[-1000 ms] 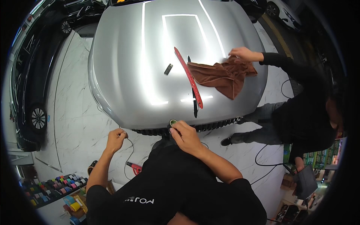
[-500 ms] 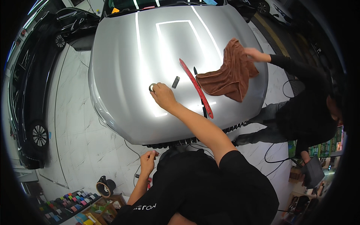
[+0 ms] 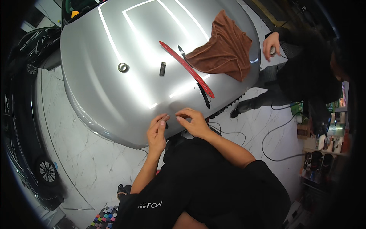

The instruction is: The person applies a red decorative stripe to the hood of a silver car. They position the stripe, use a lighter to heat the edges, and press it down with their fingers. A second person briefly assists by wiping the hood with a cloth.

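Black car (image 3: pixel 23 133), far left, its wheel toward the near end
Pale floor (image 3: pixel 87 164), veined, between that car and the next
Orange tag (image 3: pixel 74 14), far left, by the windscreen
Colour samples (image 3: pixel 105 217), near left, rows of small blocks
Hood (image 3: pixel 143 89), silver, the centre of the room from where I stand; the person's two hands are at its near edge
Roll (image 3: pixel 122 67), small ring, lying alone left of the middle on the hood
Left hand (image 3: pixel 156 133), fingers bent, thumb and fingertips brought together; a small dark thing (image 3: pixel 166 125) shows beside them, and I cannot tell whether it is gripped
Lighter (image 3: pixel 162 69), dark, on the hood between roll and strips
Right hand (image 3: pixel 194 123), facing the left one, fingers curled, thumb and forefinger just apart; I cannot tell whether anything fine is held
Red strip (image 3: pixel 187 66), long, slanting from far left to near right
Black strip (image 3: pixel 204 97), crossed by the red one, both its ends showing
Cloth (image 3: pixel 225 49), brown, rumpled, its left corner by the strips
Co-worker's hand (image 3: pixel 270 46), right of the hood, fingers around a small round thing (image 3: pixel 272 50)
Cable (image 3: pixel 264 144), black, looped on the floor
Shelves (image 3: pixel 316 152), near right, crowded
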### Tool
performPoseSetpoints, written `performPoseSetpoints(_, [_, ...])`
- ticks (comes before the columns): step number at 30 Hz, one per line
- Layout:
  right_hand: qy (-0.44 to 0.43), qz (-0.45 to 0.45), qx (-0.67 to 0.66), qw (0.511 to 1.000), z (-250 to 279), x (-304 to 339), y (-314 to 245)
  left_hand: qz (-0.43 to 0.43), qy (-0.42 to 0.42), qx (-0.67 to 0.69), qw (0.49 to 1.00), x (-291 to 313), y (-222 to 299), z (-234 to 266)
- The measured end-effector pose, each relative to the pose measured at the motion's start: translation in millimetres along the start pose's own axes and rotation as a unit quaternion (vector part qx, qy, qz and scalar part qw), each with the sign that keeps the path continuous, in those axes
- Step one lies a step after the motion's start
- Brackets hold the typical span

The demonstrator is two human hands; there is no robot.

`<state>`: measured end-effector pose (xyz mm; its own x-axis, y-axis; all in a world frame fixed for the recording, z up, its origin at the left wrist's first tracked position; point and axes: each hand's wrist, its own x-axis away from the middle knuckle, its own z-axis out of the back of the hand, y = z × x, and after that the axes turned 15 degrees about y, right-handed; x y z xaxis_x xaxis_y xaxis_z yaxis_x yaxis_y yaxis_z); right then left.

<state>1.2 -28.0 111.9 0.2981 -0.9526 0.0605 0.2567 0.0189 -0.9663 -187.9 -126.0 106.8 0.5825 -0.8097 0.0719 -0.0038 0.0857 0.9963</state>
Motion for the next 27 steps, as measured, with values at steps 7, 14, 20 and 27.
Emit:
performPoseSetpoints(7, [0.042, -0.217, -0.322, 0.921, 87.0, 53.3, 38.8, -0.072, -0.169, -0.028, 0.983, 26.1, 2.8, -109.1])
performPoseSetpoints(14, [0.009, -0.289, -0.394, 0.873, 126.0, 50.4, 75.6, -0.096, -0.221, -0.091, 0.966, 36.0, -9.2, -150.8])
performPoseSetpoints(20, [-0.044, -0.318, -0.384, 0.866, 147.4, 38.7, 94.6, -0.115, -0.192, -0.148, 0.963, 42.1, -9.9, -181.9])
performPoseSetpoints(27, [-0.114, -0.337, -0.209, 0.911, 179.4, 5.1, 93.8, -0.101, -0.076, -0.188, 0.974, 40.8, -32.4, -200.1])
